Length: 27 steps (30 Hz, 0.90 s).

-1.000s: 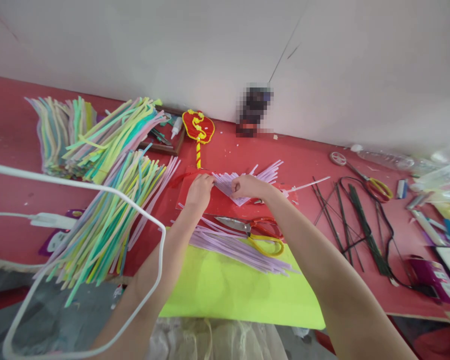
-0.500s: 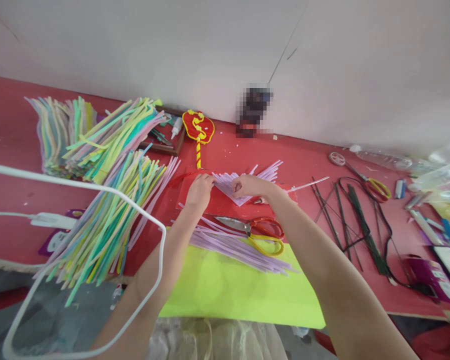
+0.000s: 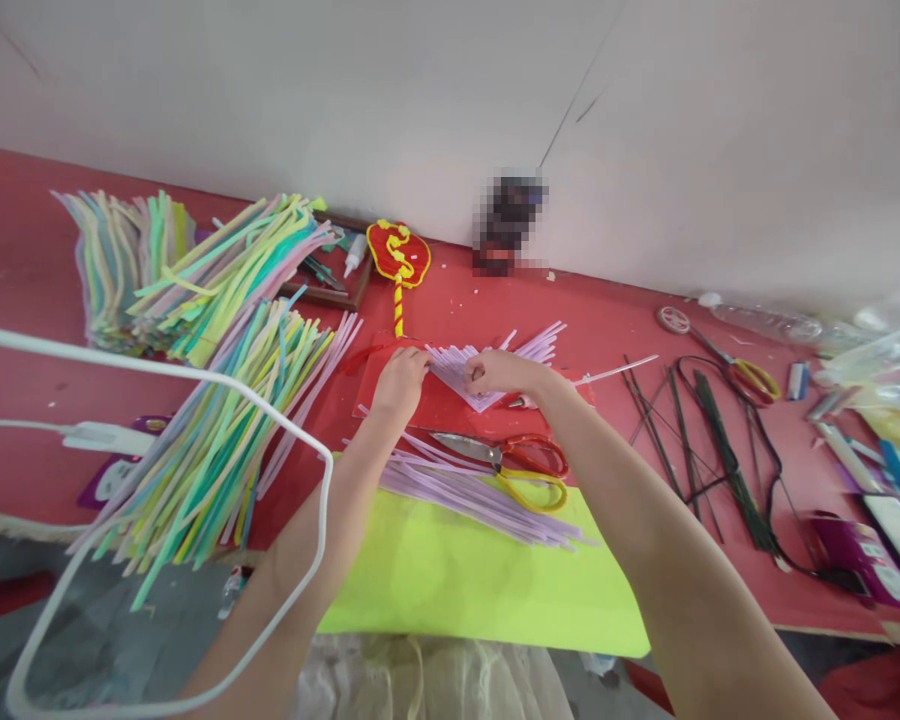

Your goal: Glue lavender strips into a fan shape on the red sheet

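On a red board (image 3: 450,412), lilac pipe cleaners (image 3: 487,402) lie side by side in a V shape. My left hand (image 3: 403,382) is at the V's left end, its fingers closed on the pipe cleaner tips there. Over the V's middle, my right hand (image 3: 501,372) is curled with thumb and fingers pinched together on the lilac strands; the exact grip is partly hidden. Closer to me, scissors (image 3: 506,460) with red and yellow handles rest beside a loose bundle of lilac pipe cleaners (image 3: 465,500). Under my right wrist the tip of a small tool (image 3: 523,401) shows.
Multicoloured pipe cleaners (image 3: 225,440) are piled on the left, near a white tubular frame (image 3: 322,520). A red and yellow fan-shaped piece (image 3: 399,255) lies behind my hands. On the right are dark wires (image 3: 727,460), more scissors (image 3: 750,378) and a plastic bottle (image 3: 765,318). A lime-green sheet (image 3: 480,590) lies in front.
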Each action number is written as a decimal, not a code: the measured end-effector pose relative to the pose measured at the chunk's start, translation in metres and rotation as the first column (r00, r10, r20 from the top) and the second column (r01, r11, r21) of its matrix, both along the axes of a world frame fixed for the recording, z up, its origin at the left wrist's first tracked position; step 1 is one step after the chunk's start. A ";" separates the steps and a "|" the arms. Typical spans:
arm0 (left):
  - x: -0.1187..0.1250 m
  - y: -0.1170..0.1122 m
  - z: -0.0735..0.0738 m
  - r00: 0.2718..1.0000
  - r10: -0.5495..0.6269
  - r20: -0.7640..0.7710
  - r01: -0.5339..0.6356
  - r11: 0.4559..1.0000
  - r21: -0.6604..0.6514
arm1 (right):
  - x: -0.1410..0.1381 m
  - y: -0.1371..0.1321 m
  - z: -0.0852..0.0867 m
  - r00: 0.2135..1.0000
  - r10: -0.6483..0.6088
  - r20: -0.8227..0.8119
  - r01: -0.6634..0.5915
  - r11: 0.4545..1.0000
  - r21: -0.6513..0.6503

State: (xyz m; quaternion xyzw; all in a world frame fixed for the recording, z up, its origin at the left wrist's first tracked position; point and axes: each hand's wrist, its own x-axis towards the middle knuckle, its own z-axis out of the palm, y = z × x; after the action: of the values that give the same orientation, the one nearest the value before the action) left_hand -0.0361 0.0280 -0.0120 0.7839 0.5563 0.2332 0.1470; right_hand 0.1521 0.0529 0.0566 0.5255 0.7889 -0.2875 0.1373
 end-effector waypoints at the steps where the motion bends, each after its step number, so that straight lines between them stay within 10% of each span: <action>1: 0.000 0.000 0.001 1.000 0.001 0.000 -0.001 1.000 0.000 | 0.000 0.000 0.000 1.000 -0.002 0.000 0.002 1.000 -0.002; 27: 0.018 -0.024 0.016 1.000 -0.010 0.006 0.010 0.999 0.040 | -0.011 -0.031 0.016 0.996 -0.090 0.015 0.088 0.989 0.123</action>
State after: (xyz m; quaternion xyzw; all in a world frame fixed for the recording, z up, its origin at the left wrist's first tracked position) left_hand -0.0177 0.0036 0.0036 0.7887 0.5473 0.2458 0.1343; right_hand 0.1416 0.0216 0.0724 0.5705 0.7793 -0.2391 0.1001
